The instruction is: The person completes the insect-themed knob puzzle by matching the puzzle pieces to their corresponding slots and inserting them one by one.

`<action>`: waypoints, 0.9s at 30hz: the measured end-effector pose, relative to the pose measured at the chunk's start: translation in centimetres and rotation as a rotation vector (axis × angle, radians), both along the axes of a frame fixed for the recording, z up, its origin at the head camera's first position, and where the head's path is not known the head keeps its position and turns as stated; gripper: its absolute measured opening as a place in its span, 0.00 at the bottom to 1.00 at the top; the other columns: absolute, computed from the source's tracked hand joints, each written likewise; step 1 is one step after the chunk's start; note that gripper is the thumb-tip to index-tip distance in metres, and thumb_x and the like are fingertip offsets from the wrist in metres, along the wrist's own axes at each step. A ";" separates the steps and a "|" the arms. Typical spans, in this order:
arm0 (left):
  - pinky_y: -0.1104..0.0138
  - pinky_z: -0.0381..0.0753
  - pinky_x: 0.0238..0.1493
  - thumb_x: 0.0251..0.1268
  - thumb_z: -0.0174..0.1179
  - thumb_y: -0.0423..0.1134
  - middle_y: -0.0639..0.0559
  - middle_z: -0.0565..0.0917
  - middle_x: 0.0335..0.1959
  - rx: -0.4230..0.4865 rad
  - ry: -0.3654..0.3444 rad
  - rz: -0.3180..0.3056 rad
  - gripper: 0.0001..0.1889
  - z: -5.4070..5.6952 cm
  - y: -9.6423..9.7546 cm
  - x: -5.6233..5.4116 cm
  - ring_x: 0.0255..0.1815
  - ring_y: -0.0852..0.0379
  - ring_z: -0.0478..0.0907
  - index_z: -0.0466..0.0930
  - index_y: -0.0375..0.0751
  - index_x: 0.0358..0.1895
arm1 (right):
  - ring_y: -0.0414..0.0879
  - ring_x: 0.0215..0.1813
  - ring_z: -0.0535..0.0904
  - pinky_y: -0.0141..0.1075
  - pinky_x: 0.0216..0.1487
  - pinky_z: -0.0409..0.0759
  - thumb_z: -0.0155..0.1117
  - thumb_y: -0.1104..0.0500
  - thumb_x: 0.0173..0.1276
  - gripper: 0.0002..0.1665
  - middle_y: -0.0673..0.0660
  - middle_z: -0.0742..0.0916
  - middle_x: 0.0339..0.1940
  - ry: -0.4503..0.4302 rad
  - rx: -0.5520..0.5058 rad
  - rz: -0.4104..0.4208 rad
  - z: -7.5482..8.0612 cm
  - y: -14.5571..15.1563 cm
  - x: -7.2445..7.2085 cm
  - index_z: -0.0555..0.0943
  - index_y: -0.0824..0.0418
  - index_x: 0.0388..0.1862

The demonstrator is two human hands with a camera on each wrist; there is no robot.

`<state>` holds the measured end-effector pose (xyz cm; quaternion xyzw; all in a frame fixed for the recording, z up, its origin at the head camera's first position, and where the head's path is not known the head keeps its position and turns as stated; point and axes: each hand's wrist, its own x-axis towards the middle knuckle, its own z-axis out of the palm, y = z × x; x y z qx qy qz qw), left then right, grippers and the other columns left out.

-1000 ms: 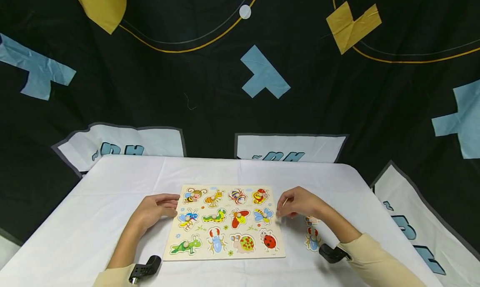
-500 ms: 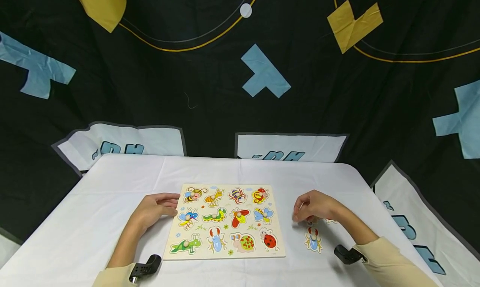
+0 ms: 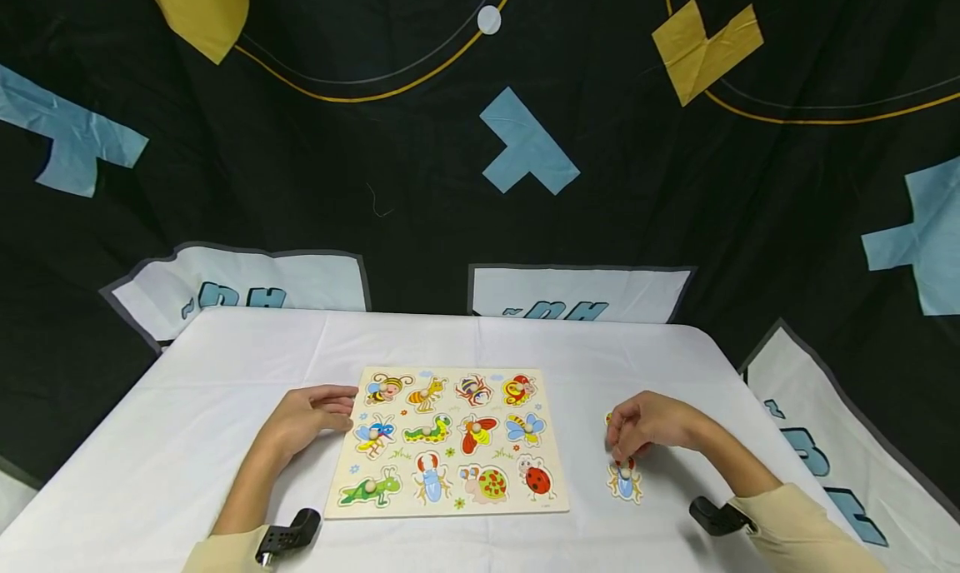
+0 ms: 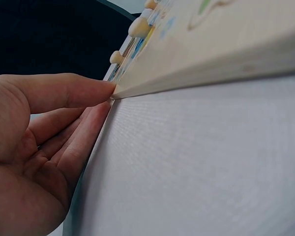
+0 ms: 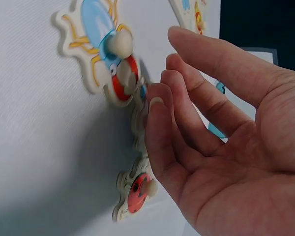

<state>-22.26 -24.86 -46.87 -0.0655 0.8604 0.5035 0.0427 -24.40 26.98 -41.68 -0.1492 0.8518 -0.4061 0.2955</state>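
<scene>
My left hand rests at the left edge of a wooden insect peg puzzle board; its fingertips touch the board's side in the left wrist view. My right hand, fingers bent and holding nothing, hovers over loose puzzle pieces right of the board. Nearest is a blue stag beetle piece with a round wooden knob. Below it in the right wrist view is a red ladybug piece, and between them a piece mostly hidden by my fingers.
Several knobbed pieces, such as the caterpillar and grasshopper, sit in the board. Its printed beetle, snail and ladybug show no knobs. White cloth covers the table; a black curtain hangs behind.
My right hand has moved from the board's right edge rightward and toward me, over the loose pieces. My left hand has stayed at the board's left edge.
</scene>
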 end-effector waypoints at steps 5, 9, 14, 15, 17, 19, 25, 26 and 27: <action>0.48 0.70 0.63 0.51 0.73 0.33 0.46 0.90 0.47 -0.009 0.003 0.001 0.31 0.1 -0.1 0.0 0.46 0.59 0.84 0.80 0.36 0.63 | 0.43 0.31 0.82 0.36 0.34 0.77 0.76 0.65 0.54 0.14 0.56 0.90 0.28 -0.025 0.006 0.015 -0.1 0.7 0.2 0.84 0.70 0.38; 0.51 0.71 0.62 0.51 0.73 0.33 0.46 0.90 0.47 -0.007 0.006 -0.002 0.31 0.0 0.0 0.0 0.45 0.60 0.84 0.80 0.36 0.63 | 0.42 0.30 0.83 0.34 0.32 0.77 0.76 0.66 0.53 0.16 0.56 0.90 0.27 -0.064 -0.011 0.021 -0.3 1.0 0.4 0.83 0.72 0.39; 0.49 0.71 0.63 0.51 0.73 0.33 0.46 0.90 0.47 0.002 0.003 -0.006 0.31 0.1 0.0 0.0 0.46 0.59 0.85 0.80 0.35 0.64 | 0.40 0.29 0.81 0.33 0.31 0.76 0.76 0.67 0.53 0.16 0.53 0.89 0.25 -0.080 -0.022 0.041 -0.6 1.3 0.6 0.83 0.73 0.39; 0.48 0.71 0.63 0.51 0.73 0.33 0.46 0.90 0.47 0.002 0.002 -0.007 0.31 0.1 0.0 0.0 0.46 0.58 0.85 0.79 0.35 0.64 | 0.40 0.29 0.80 0.32 0.31 0.76 0.76 0.67 0.52 0.16 0.52 0.88 0.24 -0.076 -0.020 0.043 -0.7 1.3 0.7 0.83 0.73 0.39; 0.48 0.70 0.64 0.51 0.73 0.33 0.46 0.90 0.48 0.006 -0.002 0.000 0.31 0.1 0.0 0.0 0.47 0.58 0.85 0.80 0.36 0.64 | 0.39 0.28 0.79 0.32 0.30 0.76 0.76 0.67 0.52 0.16 0.51 0.87 0.23 -0.071 -0.019 0.046 -0.8 1.4 0.7 0.83 0.73 0.39; 0.47 0.69 0.65 0.52 0.72 0.33 0.46 0.90 0.48 0.010 -0.007 0.004 0.31 0.1 0.0 0.1 0.47 0.57 0.85 0.79 0.36 0.64 | 0.39 0.27 0.78 0.31 0.30 0.75 0.76 0.68 0.51 0.16 0.50 0.86 0.23 -0.075 -0.022 0.047 -0.9 1.4 0.8 0.83 0.74 0.38; 0.49 0.70 0.64 0.51 0.72 0.33 0.46 0.90 0.48 -0.001 -0.005 0.001 0.31 0.0 0.0 0.1 0.47 0.58 0.84 0.80 0.36 0.64 | 0.39 0.27 0.77 0.31 0.30 0.74 0.76 0.68 0.50 0.17 0.49 0.85 0.22 -0.087 -0.018 0.047 -1.1 1.3 1.0 0.82 0.74 0.38; 0.50 0.70 0.63 0.51 0.72 0.33 0.47 0.90 0.48 -0.002 -0.006 0.002 0.31 0.0 0.0 0.1 0.47 0.58 0.84 0.80 0.36 0.64 | 0.39 0.27 0.77 0.32 0.29 0.74 0.76 0.68 0.50 0.17 0.49 0.85 0.22 -0.087 -0.016 0.048 -1.1 1.2 1.0 0.82 0.73 0.38; 0.50 0.70 0.63 0.51 0.72 0.33 0.47 0.90 0.47 0.000 -0.008 0.004 0.31 0.0 0.0 0.1 0.47 0.58 0.84 0.80 0.37 0.64 | 0.39 0.27 0.77 0.32 0.29 0.73 0.76 0.68 0.50 0.17 0.50 0.85 0.22 -0.087 -0.015 0.049 -1.1 1.2 1.0 0.83 0.73 0.38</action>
